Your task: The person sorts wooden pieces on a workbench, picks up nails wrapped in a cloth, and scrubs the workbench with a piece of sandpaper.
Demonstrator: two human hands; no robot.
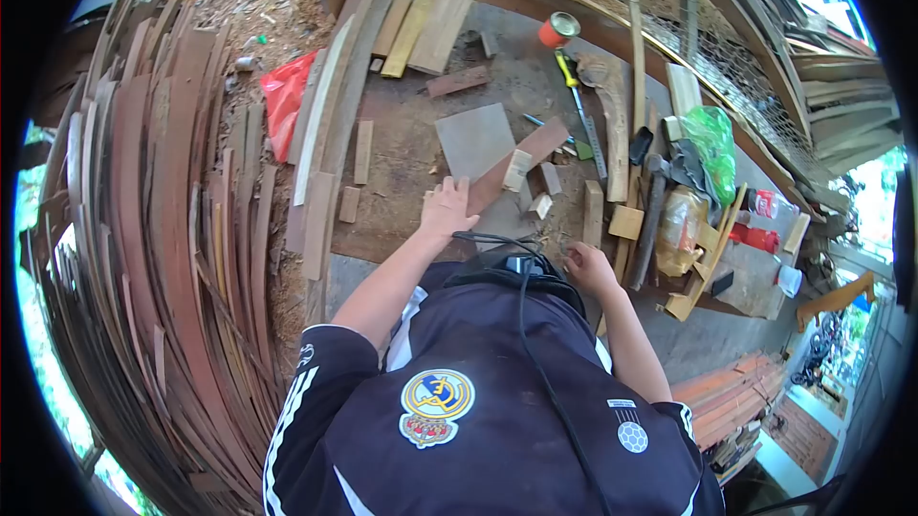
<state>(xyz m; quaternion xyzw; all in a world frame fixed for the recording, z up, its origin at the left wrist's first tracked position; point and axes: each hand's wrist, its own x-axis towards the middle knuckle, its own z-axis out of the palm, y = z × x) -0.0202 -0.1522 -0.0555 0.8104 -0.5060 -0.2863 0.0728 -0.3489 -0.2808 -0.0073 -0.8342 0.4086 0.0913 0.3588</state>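
Observation:
My left hand (447, 207) lies on the workbench (402, 143) with its fingers spread, beside the near end of a reddish-brown board (521, 160). The board slants away to the right, and a small pale wood block (517, 172) rests on it. More small blocks (550, 177) lie just to its right. At the bench's near edge, my right hand (590, 265) is loosely curled, below a short wood piece (593, 213). Whatever is inside its fingers, if anything, is hidden. A flat grey square sheet (475, 138) lies beyond my left hand.
A yellow-handled screwdriver (568, 68), a metal ruler (596, 145) and an orange-red can (558, 30) are at the back. To the right are a hammer (650, 219) and a green plastic bag (710, 148). Long planks (143, 181) fill the left side. A black cable (535, 353) hangs over my shirt.

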